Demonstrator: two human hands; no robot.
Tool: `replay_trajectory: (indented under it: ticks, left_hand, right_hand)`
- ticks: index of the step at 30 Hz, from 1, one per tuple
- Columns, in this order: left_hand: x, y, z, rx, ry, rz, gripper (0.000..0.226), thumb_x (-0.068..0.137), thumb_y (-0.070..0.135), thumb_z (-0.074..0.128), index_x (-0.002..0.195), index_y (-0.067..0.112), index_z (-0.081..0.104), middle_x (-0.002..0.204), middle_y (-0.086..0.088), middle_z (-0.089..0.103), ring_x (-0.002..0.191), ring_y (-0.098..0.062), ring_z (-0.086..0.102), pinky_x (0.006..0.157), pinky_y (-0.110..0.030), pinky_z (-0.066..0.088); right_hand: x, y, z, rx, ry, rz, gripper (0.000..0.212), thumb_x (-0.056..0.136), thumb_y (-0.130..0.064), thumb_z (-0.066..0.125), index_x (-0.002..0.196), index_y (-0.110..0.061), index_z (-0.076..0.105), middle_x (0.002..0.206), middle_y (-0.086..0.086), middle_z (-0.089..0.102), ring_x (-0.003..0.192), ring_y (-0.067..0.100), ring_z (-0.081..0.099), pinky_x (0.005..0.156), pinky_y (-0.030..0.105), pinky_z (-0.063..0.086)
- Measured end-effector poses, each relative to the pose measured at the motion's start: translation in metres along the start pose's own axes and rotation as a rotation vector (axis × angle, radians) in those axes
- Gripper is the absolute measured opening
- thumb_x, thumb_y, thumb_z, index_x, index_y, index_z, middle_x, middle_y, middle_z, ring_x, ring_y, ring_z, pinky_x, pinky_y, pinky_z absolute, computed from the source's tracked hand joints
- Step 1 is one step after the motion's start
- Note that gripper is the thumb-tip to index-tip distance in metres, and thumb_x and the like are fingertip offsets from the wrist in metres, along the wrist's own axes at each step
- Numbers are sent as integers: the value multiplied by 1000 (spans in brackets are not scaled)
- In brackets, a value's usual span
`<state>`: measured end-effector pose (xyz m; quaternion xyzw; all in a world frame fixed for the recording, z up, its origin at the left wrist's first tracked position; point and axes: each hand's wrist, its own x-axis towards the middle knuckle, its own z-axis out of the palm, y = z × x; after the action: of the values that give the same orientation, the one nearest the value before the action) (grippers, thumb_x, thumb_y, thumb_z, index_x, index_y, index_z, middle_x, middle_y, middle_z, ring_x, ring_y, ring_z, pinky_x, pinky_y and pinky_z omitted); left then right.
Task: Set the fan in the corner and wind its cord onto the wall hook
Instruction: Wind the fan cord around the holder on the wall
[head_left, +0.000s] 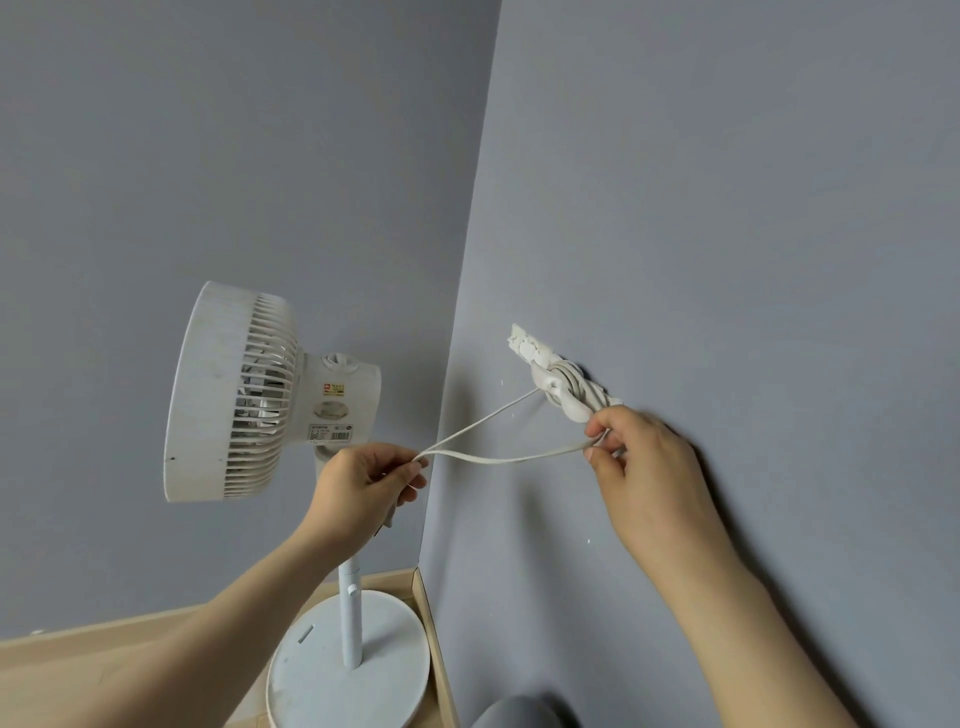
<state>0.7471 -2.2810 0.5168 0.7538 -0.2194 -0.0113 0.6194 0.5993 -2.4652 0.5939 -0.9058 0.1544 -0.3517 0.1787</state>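
1. The white pedestal fan (234, 395) stands in the corner where the two grey walls meet, with its round base (311, 675) on the wooden floor.
2. The left hand (363, 483) pinches the white cord (498, 460) at a bend.
3. The cord runs right to coils wound on the wall hook (550, 379).
4. The right hand (649, 467) pinches the cord just below the hook.

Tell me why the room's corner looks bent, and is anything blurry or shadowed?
Head view: the wide-angle lens bows the wall corner; light is soft and even, without glare; the right hand casts a soft shadow behind it; fan, cord and wall hook look sharp.
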Motion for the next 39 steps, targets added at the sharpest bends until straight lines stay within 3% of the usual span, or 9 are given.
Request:
replay_trajectory:
  ticks: [8,13,17,22,26,30,32,36,39]
  left_hand:
    - [-3,-3,2,75,-17,-2,15,89,9,62,82,17,72,73,-4,73,66,-20,64,53,-20,52]
    - [-5,-8,0,110,-14,-20,15,88,10,63,81,19,73,67,6,73,62,-4,65,53,-14,50]
    - [-6,-9,-1,127,-11,-39,14,88,10,64,82,18,73,69,5,73,71,-17,68,56,-17,51]
    - [-9,-12,-3,134,-45,-77,15,88,9,63,81,20,72,67,6,74,58,-5,64,52,-22,50]
    - [-13,-10,1,152,-174,-81,14,89,10,62,85,19,73,75,2,76,68,-11,69,71,-24,56]
    - [-14,-8,8,133,-268,-111,12,90,13,61,91,16,73,72,1,73,61,-6,64,67,-23,56]
    - [-12,-7,11,102,-315,-141,14,91,17,61,95,13,74,76,0,72,64,-8,63,66,-18,55]
    - [-8,-5,17,13,-431,-202,19,93,23,58,98,14,74,76,1,72,68,-14,62,74,-25,56]
    - [-6,-7,23,-9,-473,-213,18,92,22,60,96,12,75,72,3,70,67,-13,62,72,-22,55]
  right_hand:
    - [-10,2,10,-5,-24,70,19,89,-4,55,106,-11,59,97,4,64,91,22,61,81,30,47]
    - [-16,5,17,-24,-118,125,40,89,-14,61,127,-12,50,120,4,60,106,22,59,91,29,42]
    - [-16,7,22,-34,-158,152,49,89,-22,60,135,-13,45,128,2,58,111,23,58,94,30,42]
    - [-15,9,31,-13,-151,178,51,90,-24,58,138,-16,43,125,3,61,115,22,56,95,29,41]
    - [-17,10,39,33,-161,171,53,89,-22,58,139,-16,41,127,2,59,112,23,57,95,32,44]
    - [-17,12,43,69,-147,166,53,89,-19,58,139,-16,41,114,6,65,104,21,61,91,32,46]
    - [-18,12,45,114,-145,161,51,89,-18,58,138,-17,42,116,4,64,100,19,63,88,31,47]
    - [-17,12,51,168,-153,157,51,89,-18,56,138,-19,41,120,2,61,100,17,63,90,32,48]
    - [-15,15,55,190,-156,164,52,89,-17,55,139,-20,41,120,1,61,101,16,62,90,30,48]
